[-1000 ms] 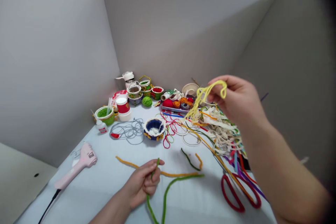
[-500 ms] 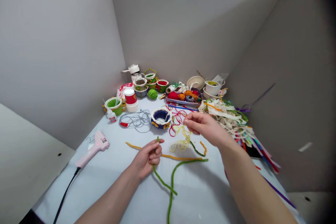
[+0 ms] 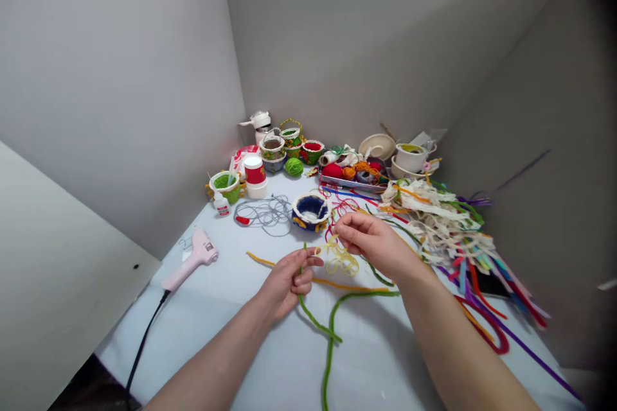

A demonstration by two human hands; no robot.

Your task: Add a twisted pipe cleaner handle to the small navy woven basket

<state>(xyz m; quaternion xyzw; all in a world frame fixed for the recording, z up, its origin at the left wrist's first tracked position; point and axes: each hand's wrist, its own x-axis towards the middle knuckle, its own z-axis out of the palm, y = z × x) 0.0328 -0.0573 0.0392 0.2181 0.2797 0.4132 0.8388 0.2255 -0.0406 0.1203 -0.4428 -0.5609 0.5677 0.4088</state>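
Observation:
My left hand [image 3: 290, 284] is closed on a green pipe cleaner [image 3: 315, 321], whose tip pokes up above the fingers while the rest trails down to the right. A tangle of pale yellow yarn [image 3: 343, 262] hangs beside it, one strand reaching the left fingertips. My right hand [image 3: 369, 239] pinches the yellow yarn at its upper end. Beneath the hands, an orange pipe cleaner [image 3: 354, 286] lies across the table, and a longer green one [image 3: 330, 359] curves towards me. Just beyond stands a dark blue bowl [image 3: 311, 213] with a white rim.
A pink glue gun [image 3: 190, 263] with a black cord lies at left. Behind are grey cord [image 3: 267, 215], a small glue bottle [image 3: 222, 204], decorated little baskets [image 3: 273, 149] and a tray of yarn balls [image 3: 354, 185]. Trim and ribbons [image 3: 434, 212] are heaped at right.
The view has turned slightly left, shifting the scene rightward. My right hand has come nearer my left, bringing the yellow yarn to the left fingertips. The left hand keeps its green pipe cleaner.

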